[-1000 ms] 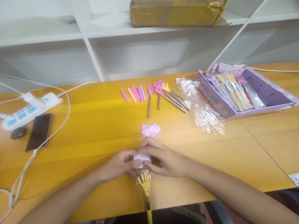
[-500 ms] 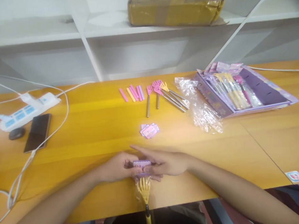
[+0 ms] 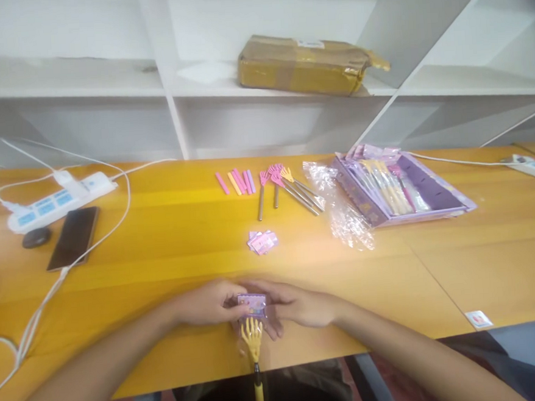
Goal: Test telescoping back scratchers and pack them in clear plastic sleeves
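A: In the head view, what does the left hand (image 3: pixel 211 303) hold?

B: It pinches a small purple printed card (image 3: pixel 253 304) above the wooden counter (image 3: pixel 174 243). The right hand (image 3: pixel 305 305) is curved beside this card; I cannot tell whether it grips.

A: And the yellow hand-shaped scratcher (image 3: pixel 253 341)?

B: It lies nearer the person than the card, its handle passing the counter's front edge.

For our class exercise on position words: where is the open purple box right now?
In the head view, the purple box sits right of centre on the table, beside the clear plastic wrapping.
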The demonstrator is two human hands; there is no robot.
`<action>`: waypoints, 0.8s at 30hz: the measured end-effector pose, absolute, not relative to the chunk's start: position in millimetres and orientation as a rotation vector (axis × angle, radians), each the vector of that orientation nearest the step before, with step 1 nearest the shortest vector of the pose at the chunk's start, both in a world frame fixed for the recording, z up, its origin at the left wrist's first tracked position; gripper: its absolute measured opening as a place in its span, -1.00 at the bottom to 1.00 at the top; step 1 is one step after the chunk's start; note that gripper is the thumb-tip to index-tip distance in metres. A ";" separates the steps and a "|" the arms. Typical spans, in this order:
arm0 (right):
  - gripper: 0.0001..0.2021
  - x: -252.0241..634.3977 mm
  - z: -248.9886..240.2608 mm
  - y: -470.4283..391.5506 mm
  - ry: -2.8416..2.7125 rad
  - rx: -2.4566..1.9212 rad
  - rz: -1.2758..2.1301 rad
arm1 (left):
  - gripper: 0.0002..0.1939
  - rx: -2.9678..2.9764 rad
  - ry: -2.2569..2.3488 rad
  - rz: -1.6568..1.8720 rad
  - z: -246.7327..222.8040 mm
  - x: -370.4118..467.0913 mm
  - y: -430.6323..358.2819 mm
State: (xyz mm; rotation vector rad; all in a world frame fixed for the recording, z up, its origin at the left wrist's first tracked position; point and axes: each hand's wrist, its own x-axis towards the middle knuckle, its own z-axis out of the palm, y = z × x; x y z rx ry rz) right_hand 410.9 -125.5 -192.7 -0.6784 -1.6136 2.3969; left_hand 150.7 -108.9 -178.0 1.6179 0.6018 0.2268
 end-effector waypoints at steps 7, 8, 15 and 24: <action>-0.56 402.3 -176.2 -211.2 -1.534 -1.018 2.301 | -0.82 1.723 0.617 0.155 -189.4 148.6 -109.7; -0.65 399.6 -175.1 -223.6 -1.630 -1.111 2.157 | -0.81 1.730 0.601 0.174 -190.5 149.0 -110.5; -0.81 391.4 -223.6 -279.9 -1.907 -1.162 1.613 | -0.87 1.618 0.518 0.308 -192.5 153.5 -122.0; -0.80 423.0 -192.1 -274.5 -1.760 -1.281 1.147 | -0.15 1.196 0.477 0.407 -193.2 149.4 -120.0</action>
